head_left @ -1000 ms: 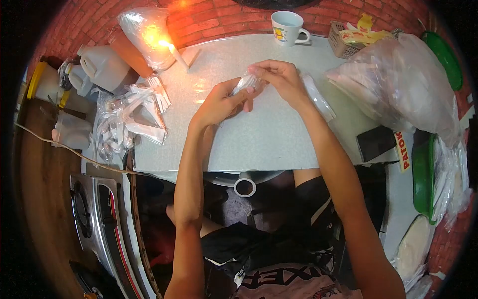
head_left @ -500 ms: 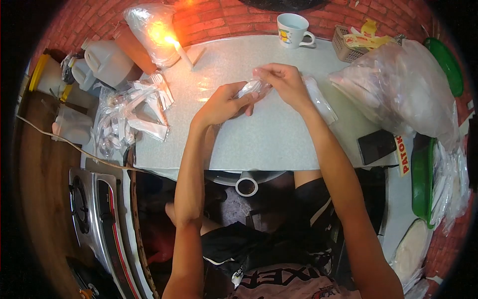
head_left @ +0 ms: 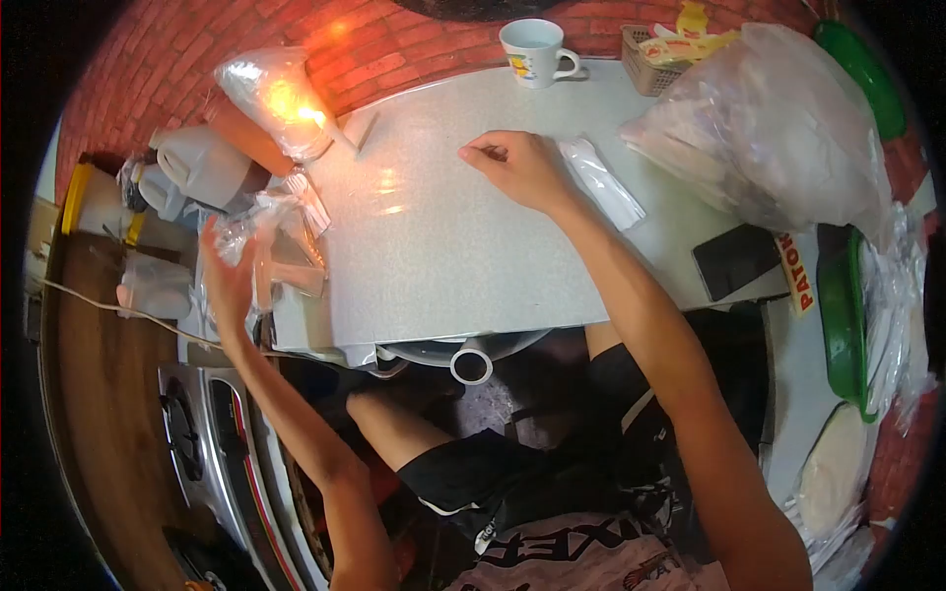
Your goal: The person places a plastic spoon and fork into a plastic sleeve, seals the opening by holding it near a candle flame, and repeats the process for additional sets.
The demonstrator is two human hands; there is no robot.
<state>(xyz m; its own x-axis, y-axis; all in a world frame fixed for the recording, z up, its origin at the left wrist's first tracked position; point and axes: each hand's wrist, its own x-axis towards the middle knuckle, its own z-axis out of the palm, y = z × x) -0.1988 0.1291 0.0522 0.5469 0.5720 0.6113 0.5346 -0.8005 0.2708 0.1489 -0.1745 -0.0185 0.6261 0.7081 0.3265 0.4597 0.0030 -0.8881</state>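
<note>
My left hand (head_left: 229, 281) is over a pile of clear plastic-wrapped packets (head_left: 286, 222) at the table's left edge. Its fingers are spread, with crinkled plastic close to the fingertips; whether they touch it is hard to see. Above the middle of the table, my right hand (head_left: 517, 169) has thumb and forefinger pinched together, and nothing shows between them. Just right of it lies a flat clear plastic packet (head_left: 603, 185) with white contents. A lit candle (head_left: 338, 133) leans at the back left, its flame in front of a filled clear plastic bag (head_left: 276, 98).
A white mug (head_left: 532, 54) and a small basket (head_left: 645, 74) stand along the back. At right are a big plastic bag (head_left: 778, 138), a black phone (head_left: 734, 262) and a green tray (head_left: 843, 335). Jugs (head_left: 202, 167) and a gas stove (head_left: 202, 424) are on the left.
My left hand has left my right hand and moved left to the packet pile. The plastic packet both hands held is gone from the middle. My right hand stays near there; the view has shifted slightly.
</note>
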